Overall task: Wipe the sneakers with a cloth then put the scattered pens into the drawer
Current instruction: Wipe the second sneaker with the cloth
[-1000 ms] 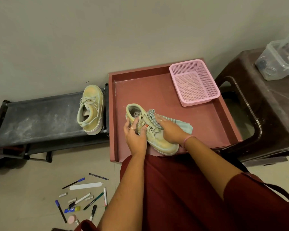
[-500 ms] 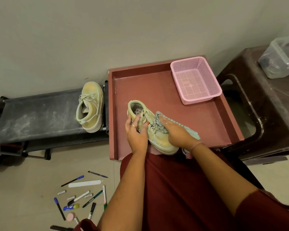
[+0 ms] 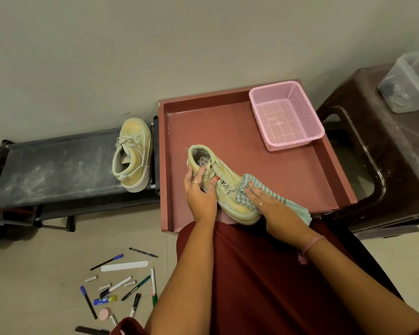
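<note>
Two hands: left hand (image 3: 200, 198) around sneaker (image 3: 230, 201), right hand (image 3: 272, 210) flat on cloth (image 3: 243, 197).

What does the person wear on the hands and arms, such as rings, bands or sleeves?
The left hand has a gold-coloured ring and orange-red painted nails. The right hand also has a thin ring and painted nails, and a pink band circles its wrist. Both forearms are bare of sleeves.

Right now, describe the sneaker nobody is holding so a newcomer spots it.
Left of the large red-brown drawer stands a low, dusty black rack. On its right end sits a pale yellow-green lace-up sneaker, toe toward the wall. Unlike its twin in the drawer, nobody holds it.
</note>
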A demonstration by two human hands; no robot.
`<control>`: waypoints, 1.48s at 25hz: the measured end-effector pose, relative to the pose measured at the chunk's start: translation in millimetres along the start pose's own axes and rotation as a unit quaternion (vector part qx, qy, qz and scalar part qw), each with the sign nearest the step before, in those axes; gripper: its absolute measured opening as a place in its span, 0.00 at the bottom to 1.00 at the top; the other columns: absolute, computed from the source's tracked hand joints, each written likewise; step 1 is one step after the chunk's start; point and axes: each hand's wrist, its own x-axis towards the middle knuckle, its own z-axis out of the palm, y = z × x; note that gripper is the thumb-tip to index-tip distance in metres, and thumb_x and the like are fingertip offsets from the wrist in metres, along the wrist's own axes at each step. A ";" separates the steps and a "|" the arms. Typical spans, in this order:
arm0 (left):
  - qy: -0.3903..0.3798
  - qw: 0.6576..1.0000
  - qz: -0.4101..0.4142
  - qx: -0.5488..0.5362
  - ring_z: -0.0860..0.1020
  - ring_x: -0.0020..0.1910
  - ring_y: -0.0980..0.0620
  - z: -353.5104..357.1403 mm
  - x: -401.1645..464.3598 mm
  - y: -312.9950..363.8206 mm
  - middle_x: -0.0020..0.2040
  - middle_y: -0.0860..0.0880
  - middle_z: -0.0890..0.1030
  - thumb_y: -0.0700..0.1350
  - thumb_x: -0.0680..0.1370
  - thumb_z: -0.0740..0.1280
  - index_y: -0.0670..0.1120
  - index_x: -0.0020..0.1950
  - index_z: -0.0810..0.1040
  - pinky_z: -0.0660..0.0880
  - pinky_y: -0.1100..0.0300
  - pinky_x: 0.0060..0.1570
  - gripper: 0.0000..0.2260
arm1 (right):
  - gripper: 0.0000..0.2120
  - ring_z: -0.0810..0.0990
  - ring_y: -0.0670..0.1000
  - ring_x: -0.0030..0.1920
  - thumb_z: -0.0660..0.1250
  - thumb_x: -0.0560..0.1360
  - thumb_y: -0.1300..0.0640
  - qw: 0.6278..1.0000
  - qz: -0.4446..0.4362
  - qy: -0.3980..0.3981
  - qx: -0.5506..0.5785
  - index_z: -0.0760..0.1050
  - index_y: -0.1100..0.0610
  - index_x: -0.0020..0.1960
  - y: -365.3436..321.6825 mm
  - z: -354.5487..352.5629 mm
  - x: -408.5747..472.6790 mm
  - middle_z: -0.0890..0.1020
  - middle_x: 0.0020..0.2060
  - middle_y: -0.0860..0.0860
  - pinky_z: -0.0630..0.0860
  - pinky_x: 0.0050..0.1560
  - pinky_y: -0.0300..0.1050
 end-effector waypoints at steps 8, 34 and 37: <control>-0.010 1.000 0.000 0.019 0.68 0.70 0.52 0.3 1.5 -2.2 0.72 0.51 0.66 0.40 0.75 0.70 0.47 0.66 0.77 0.69 0.49 0.68 0.19 | 0.42 0.55 0.48 0.75 0.51 0.70 0.76 0.997 -0.016 -0.019 0.067 0.42 0.52 0.77 -30.1 -19.5 75.5 0.43 0.77 0.45 0.72 0.53 0.34; -0.011 0.999 0.006 0.032 0.71 0.67 0.47 2.0 2.7 -5.4 0.71 0.50 0.66 0.42 0.75 0.71 0.49 0.65 0.77 0.71 0.47 0.64 0.19 | 0.27 0.72 0.58 0.68 0.47 0.73 0.64 0.962 -0.056 0.132 -0.233 0.59 0.60 0.72 -12.4 36.6 -26.4 0.70 0.70 0.56 0.76 0.60 0.53; -0.013 0.999 0.010 0.033 0.69 0.69 0.50 1.8 2.5 -3.6 0.72 0.50 0.66 0.41 0.75 0.71 0.48 0.65 0.77 0.69 0.49 0.67 0.18 | 0.27 0.75 0.58 0.64 0.48 0.72 0.63 0.968 -0.023 0.123 -0.219 0.67 0.62 0.69 -30.3 37.2 0.8 0.75 0.66 0.57 0.78 0.56 0.55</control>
